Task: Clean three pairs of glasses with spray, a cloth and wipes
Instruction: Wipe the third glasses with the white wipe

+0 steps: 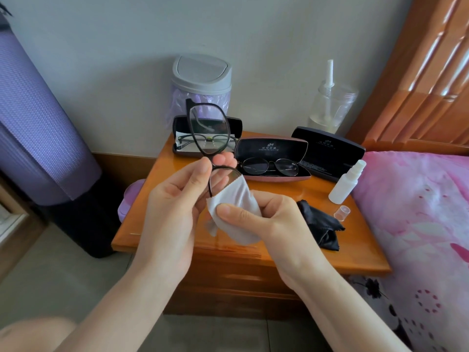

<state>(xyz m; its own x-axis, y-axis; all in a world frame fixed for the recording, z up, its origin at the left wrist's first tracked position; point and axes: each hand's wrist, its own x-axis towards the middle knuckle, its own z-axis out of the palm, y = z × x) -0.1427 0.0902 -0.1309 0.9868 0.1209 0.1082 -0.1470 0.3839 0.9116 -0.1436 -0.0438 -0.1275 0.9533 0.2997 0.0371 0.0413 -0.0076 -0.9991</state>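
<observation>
Pinching the black-framed glasses (208, 128) at the bridge between thumb and fingertips, the left hand (177, 199) holds them on end above the tabletop (360, 250); the right hand (266, 219) grips a pale grey cloth (236, 199) wrapped round the lower lens, thumb pressing it. Behind lie a rear pair (184, 141) and a second pair (269, 166), each in an open case. To the right are an empty black case (327, 153), the uncapped spray bottle (346, 181) and a black cloth (319, 222). I judge one pair mid-wipe; whether the cased two are done I cannot tell

Left hand (177, 199) raised, fingers pinching glasses (208, 128), right hand (274, 224) gripping cloth (233, 196), forearms bare
</observation>
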